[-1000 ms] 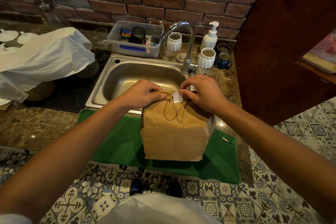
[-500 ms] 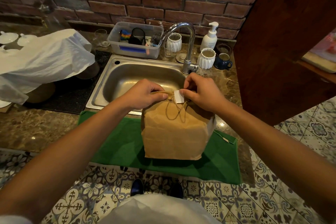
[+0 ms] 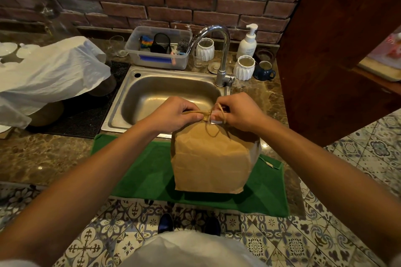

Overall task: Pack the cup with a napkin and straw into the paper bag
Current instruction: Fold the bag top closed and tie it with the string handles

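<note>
My left hand (image 3: 176, 112) pinches the folded top of the paper bag (image 3: 211, 158), which stands upright on the green towel (image 3: 147, 171) at the counter's front edge. My right hand (image 3: 237, 115) is curled around the twine handle (image 3: 219, 112) and what looks like a white sticker (image 3: 216, 117), though it is partly hidden. If I tug unevenly, the paper may tear or the bag tip toward the sink (image 3: 165, 93); the cup inside is out of sight.

both hands pinching paper bag (image 3: 211, 162) top

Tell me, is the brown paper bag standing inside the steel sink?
No, the brown paper bag stands on the green towel, in front of the steel sink.
</note>
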The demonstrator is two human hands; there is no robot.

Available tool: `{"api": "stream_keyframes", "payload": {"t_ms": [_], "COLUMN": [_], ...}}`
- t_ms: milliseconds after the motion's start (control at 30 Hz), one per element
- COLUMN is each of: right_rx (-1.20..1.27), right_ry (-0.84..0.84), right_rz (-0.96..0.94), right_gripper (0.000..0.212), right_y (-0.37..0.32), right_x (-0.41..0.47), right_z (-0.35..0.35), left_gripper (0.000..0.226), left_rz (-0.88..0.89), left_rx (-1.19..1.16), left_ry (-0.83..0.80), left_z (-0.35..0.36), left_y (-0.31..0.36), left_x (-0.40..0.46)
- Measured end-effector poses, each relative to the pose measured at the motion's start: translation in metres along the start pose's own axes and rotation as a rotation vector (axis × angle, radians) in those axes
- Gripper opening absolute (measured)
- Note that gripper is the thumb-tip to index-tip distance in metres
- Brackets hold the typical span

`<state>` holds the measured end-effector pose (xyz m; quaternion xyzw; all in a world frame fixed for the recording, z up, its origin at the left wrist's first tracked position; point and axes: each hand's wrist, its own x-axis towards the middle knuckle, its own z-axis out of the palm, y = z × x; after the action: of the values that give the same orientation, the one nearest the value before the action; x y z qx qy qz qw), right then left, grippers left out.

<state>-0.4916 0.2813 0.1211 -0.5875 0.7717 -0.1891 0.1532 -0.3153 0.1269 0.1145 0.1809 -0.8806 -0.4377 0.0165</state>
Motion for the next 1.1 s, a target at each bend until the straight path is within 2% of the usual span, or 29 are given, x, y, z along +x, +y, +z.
{"api": "stream_keyframes", "payload": {"t_ms": [200,433,567,733,967,1033,1100], "right_rx": [-0.065,-0.149,-0.105,-0.095,0.171,0.207,0.21], "right_ry": [-0.207,-0.218,-0.243,-0.271,-0.263,-0.249,-0.188], "right_rz": [0.022,-0.013,-0.018,-0.039,0.027,0.055,0.052], "right_gripper": [0.023,0.028,0.02,0.025,0.041,0.038,0.026], "right_y": [0.001,-0.004,-0.01,-0.01,0.004,0.005,0.004], "right_x": [0.004,0.006,0.01,0.008,0.0,-0.001,-0.002], "right_z": [-0.02,-0.024,-0.019,-0.017,-0.016,-0.014,-0.013], "left_gripper": [0.013,0.016,0.014,0.015,0.014,0.015,0.016], "left_rz": [-0.01,-0.025,0.006,0.044,0.063,0.072,0.091], "left_rx": [-0.025,-0.024,0.009,0.051,0.074,0.09,0.108], "left_ry": [-0.006,-0.008,0.003,0.009,0.027,0.022,0.025], "left_z": [-0.004,-0.006,-0.003,-0.004,-0.001,-0.001,-0.001], "left_y": [0.003,0.006,0.005,0.001,-0.006,-0.006,-0.007], "left_x": [-0.001,0.0,0.001,0.0,-0.005,-0.006,-0.006]}}
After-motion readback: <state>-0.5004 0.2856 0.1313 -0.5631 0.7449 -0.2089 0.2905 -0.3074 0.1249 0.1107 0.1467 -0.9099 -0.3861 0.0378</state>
